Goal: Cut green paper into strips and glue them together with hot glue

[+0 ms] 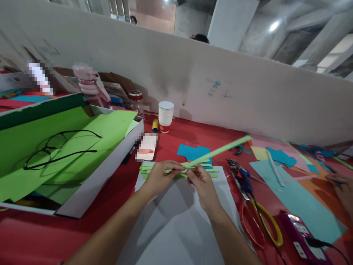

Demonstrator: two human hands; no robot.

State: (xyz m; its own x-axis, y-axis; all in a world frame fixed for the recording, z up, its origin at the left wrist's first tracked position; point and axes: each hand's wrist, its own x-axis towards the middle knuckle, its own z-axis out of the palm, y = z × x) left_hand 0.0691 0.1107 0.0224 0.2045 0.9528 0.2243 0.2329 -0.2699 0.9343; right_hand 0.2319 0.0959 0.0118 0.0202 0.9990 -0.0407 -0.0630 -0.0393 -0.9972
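My left hand [160, 178] and my right hand [201, 184] meet over a white sheet [176, 221] on the red table. Both pinch a long light-green paper strip [220, 150] that rises up and to the right from my fingers. Several more green strips [176, 170] lie flat just beyond my hands, at the far edge of the white sheet. Blue paper pieces [194, 152] lie behind them.
A glue gun [242, 176] and red-and-yellow scissors [259, 224] lie right of the sheet, a purple power strip [303, 235] beyond. A box of green paper [68, 147] with black glasses [55, 147] sits left. Stacked cups [166, 116] stand at the back. Another person's hand [342, 187] is at the right edge.
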